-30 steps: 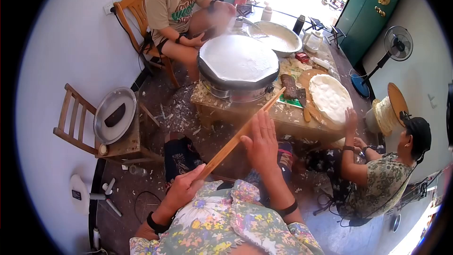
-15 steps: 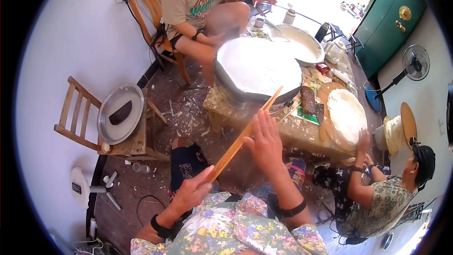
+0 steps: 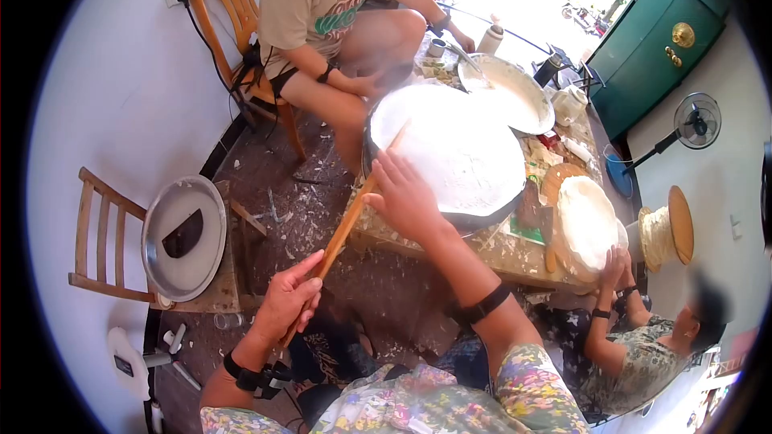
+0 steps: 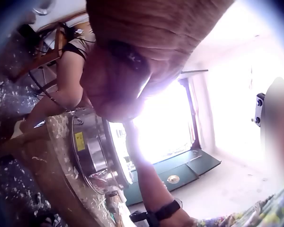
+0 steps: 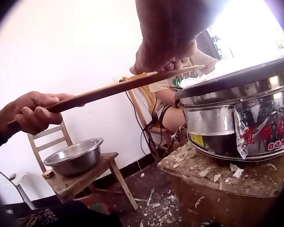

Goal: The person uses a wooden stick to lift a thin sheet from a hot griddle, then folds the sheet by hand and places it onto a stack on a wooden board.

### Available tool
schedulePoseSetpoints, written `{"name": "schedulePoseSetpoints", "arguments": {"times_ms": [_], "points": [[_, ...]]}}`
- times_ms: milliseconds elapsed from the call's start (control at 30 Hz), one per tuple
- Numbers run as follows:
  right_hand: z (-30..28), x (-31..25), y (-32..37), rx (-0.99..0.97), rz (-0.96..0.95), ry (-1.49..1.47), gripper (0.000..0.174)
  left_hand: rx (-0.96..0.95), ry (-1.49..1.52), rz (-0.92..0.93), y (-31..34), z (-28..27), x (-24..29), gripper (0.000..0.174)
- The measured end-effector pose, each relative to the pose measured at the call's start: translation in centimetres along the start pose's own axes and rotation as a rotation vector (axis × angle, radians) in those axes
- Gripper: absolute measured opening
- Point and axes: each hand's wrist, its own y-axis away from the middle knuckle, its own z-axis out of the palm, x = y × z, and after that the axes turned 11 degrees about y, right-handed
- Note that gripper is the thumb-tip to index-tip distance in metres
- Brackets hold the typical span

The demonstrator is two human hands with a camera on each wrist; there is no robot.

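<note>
My left hand grips the lower end of a long, thin wooden spatula, fingers curled round it. The spatula slants up and away to the left edge of a round griddle, its tapered tip over the thin white pancake that covers the top. Near that tip my right hand rests on the spatula with straight fingers. From the right wrist view, the right hand lies above the blade, level with the griddle's rim. The left hand's palm and fingers hide most of the spatula in the left wrist view.
The griddle stands on a low wooden table strewn with scraps. Behind it is a basin of batter; to the right, a stack of pale flatbreads. One person sits beyond, another at right. A chair holds a metal basin.
Both hands and the spatula have moved forward and left, bringing the tip from the griddle's near side to its left edge. The seated person beyond has lowered an arm toward the batter basin.
</note>
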Motion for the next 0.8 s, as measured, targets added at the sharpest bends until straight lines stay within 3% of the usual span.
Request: {"name": "schedulePoseSetpoints", "arguments": {"times_ms": [333,700,800], "points": [[2.8,2.3,-3.4,-0.062,0.130,-0.008,0.073,-0.054,-0.176,-0.052,-6.4,-2.7,4.4,0.054],[0.6,2.4,3.1,0.029,0.176,0.058,0.075,-0.149,-0.289,-0.141,-5.2,-0.8,3.9,0.053],[-0.2,2.3,5.7,0.116,0.207,0.079,0.063,-0.157,-0.373,-0.131,-4.5,0.6,3.1,0.055]]}}
